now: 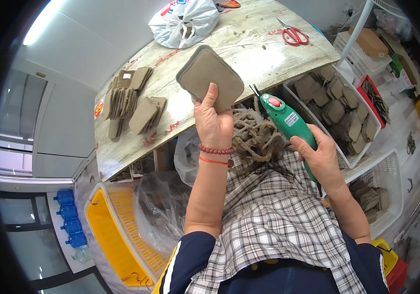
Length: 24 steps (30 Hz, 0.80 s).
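Observation:
My left hand [213, 122], with a beaded bracelet at its wrist, grips a tan fabric pad [209, 76] by its lower edge. The pad has rounded corners, a stitched border and a darker rim, and my thumb lies flat on its face. My right hand [323, 159] is wrapped round green electric scissors [288, 119] with a red button. Their thin dark blades point up and left, apart from the pad. A heap of brown fabric trimmings [258, 137] lies on my lap below, over a checked apron [278, 215].
Stacked tan pads [124, 98], a white plastic bag [184, 24] and red-handled scissors [295, 36] sit on the table [259, 63]. A crate of pads [339, 110] stands at right, with another white basket [391, 191] below it. A yellow-and-white basket [117, 230] stands at lower left.

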Each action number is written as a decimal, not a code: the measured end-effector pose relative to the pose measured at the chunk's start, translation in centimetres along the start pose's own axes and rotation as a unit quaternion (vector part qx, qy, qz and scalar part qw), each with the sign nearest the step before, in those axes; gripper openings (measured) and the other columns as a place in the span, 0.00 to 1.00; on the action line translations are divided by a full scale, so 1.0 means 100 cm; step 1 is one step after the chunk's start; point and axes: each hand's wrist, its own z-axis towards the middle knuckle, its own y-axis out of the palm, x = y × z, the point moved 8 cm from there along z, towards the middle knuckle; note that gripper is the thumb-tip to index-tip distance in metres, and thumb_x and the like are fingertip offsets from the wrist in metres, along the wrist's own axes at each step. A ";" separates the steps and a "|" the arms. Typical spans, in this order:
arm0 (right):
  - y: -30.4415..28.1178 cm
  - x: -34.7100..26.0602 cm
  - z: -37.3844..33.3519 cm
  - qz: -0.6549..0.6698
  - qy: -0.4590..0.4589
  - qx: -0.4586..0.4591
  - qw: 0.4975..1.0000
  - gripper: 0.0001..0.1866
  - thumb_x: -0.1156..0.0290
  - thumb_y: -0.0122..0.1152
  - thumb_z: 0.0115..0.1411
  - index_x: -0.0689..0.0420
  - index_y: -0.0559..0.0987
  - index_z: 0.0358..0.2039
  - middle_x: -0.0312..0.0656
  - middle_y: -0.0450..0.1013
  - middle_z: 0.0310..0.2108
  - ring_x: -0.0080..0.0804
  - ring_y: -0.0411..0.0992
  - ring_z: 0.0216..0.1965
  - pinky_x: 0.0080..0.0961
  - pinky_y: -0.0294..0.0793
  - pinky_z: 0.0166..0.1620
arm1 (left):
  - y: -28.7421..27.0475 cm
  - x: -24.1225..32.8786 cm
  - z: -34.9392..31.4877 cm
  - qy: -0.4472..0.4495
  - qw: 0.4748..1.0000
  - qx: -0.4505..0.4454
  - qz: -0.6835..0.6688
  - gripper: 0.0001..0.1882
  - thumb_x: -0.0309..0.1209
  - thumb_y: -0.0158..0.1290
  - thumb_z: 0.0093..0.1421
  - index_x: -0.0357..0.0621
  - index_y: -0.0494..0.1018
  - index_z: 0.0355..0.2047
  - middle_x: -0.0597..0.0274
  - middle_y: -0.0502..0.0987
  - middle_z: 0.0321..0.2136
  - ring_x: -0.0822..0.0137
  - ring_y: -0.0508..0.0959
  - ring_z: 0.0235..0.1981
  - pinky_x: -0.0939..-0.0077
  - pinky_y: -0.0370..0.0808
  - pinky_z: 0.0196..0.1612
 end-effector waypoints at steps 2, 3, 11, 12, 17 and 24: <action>-0.002 -0.003 -0.003 -0.008 0.005 0.007 1.000 0.20 0.60 0.65 0.59 0.63 0.76 0.44 0.30 0.68 0.21 0.14 0.63 0.22 0.15 0.63 0.25 | 0.000 -0.013 -0.001 -0.012 1.000 0.000 -0.024 0.16 0.21 0.57 0.58 0.42 0.69 0.47 0.63 0.76 0.43 0.65 0.76 0.46 0.66 0.74 0.53; -0.003 -0.003 -0.004 -0.001 0.007 0.008 1.000 0.21 0.60 0.64 0.59 0.64 0.75 0.45 0.30 0.68 0.22 0.14 0.64 0.22 0.15 0.63 0.25 | 0.003 -0.016 -0.003 -0.009 1.000 -0.002 -0.027 0.16 0.21 0.57 0.58 0.42 0.69 0.47 0.62 0.76 0.44 0.65 0.76 0.46 0.66 0.74 0.52; -0.008 -0.006 -0.005 -0.026 -0.005 0.020 0.999 0.22 0.59 0.64 0.59 0.64 0.75 0.44 0.30 0.69 0.22 0.14 0.63 0.23 0.15 0.63 0.26 | 0.005 -0.038 -0.014 -0.050 0.998 -0.017 -0.023 0.16 0.19 0.56 0.58 0.41 0.69 0.47 0.62 0.76 0.44 0.64 0.76 0.46 0.66 0.74 0.52; -0.009 -0.007 -0.005 -0.025 0.003 0.019 0.999 0.22 0.59 0.64 0.59 0.65 0.75 0.44 0.30 0.69 0.22 0.14 0.63 0.23 0.15 0.63 0.26 | 0.007 -0.039 -0.016 -0.051 0.998 -0.026 -0.021 0.16 0.19 0.56 0.58 0.41 0.69 0.47 0.62 0.76 0.44 0.64 0.76 0.46 0.67 0.74 0.52; -0.011 -0.007 -0.004 -0.020 0.001 0.023 1.000 0.21 0.59 0.64 0.59 0.64 0.76 0.43 0.31 0.69 0.22 0.14 0.62 0.24 0.15 0.63 0.27 | 0.003 -0.045 -0.025 -0.067 0.997 -0.022 0.013 0.16 0.19 0.55 0.59 0.41 0.69 0.47 0.61 0.76 0.45 0.64 0.76 0.46 0.67 0.74 0.52; -0.017 -0.013 0.001 -0.021 0.000 0.030 0.999 0.21 0.59 0.64 0.59 0.64 0.76 0.43 0.30 0.69 0.22 0.13 0.62 0.23 0.15 0.62 0.26 | 0.001 -0.057 -0.043 -0.110 0.990 -0.054 0.073 0.16 0.21 0.53 0.61 0.39 0.69 0.49 0.61 0.75 0.46 0.65 0.76 0.47 0.68 0.74 0.52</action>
